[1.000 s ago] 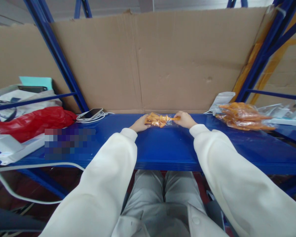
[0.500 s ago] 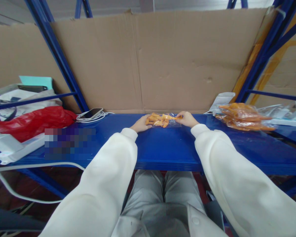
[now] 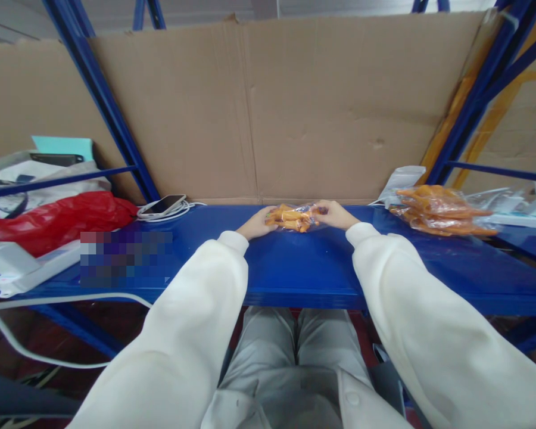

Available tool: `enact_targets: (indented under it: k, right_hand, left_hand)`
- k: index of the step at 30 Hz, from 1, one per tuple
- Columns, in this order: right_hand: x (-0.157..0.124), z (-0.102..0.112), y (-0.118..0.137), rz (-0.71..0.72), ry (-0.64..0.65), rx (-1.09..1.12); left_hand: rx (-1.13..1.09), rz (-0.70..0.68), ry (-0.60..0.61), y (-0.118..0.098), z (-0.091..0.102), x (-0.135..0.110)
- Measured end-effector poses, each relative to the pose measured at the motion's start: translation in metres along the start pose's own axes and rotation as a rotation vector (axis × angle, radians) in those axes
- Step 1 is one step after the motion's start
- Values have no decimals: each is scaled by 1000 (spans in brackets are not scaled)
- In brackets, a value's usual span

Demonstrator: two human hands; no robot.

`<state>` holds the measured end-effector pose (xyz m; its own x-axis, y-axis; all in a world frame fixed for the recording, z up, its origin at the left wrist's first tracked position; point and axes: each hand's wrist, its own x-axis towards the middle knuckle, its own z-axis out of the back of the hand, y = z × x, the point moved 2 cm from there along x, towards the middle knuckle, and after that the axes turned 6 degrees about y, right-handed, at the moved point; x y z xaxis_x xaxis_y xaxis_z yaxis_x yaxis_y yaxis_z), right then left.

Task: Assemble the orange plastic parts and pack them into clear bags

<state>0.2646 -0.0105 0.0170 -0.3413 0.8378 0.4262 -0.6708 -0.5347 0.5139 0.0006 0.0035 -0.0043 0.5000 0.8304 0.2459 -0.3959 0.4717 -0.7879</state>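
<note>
A clear plastic bag (image 3: 292, 218) with several knobbly orange pieces inside lies on the blue shelf top, between my two hands. My left hand (image 3: 255, 224) grips its left end, with the fingertips partly hidden behind the plastic. At the other end, my right hand (image 3: 336, 214) pinches the bag with bent fingers. What exactly the orange pieces are is too small to make out.
Filled orange bags (image 3: 438, 210) are stacked to the right on the blue shelf (image 3: 304, 268). Leftward are a phone (image 3: 164, 205) on a coiled white cable, a red bag (image 3: 67, 219) and a white power strip (image 3: 36, 269). A cardboard sheet (image 3: 295, 107) stands behind.
My right hand has moved slightly left, closer to my left hand. The orange pieces look more bunched, and the plastic shows over them more plainly.
</note>
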Motion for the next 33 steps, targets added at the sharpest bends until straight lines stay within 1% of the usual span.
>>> enact_targets:
  k: [2, 4, 6, 11, 15, 19, 23, 28, 30, 33]
  right_hand:
    - [-1, -4, 0, -10, 62, 66]
    - [-2, -9, -1, -25, 163, 144]
    - [-3, -14, -3, -34, 210, 213]
    - [-1, -14, -6, -24, 133, 298]
    - [0, -15, -3, 16, 155, 340]
    - [2, -18, -2, 37, 151, 371]
    - [3, -22, -3, 37, 145, 412]
    - [3, -25, -3, 10, 148, 404]
    - [5, -26, -4, 20, 139, 399]
    - [10, -28, -6, 81, 132, 394]
  left_hand:
    - [21, -15, -1, -1, 0, 0]
    - [50, -36, -12, -2, 0, 1]
    - [81, -35, -41, -1, 1, 1]
    - [177, 15, -131, 1, 4, 2]
    - [269, -32, -142, -2, 3, 2]
    - [407, -93, -150, -10, 1, 2]
    - [508, -98, -194, -20, -2, 6]
    - [514, -93, -259, -22, -4, 12]
    - [491, -128, -283, -21, -4, 14]
    - [451, -219, -304, -16, -2, 16]
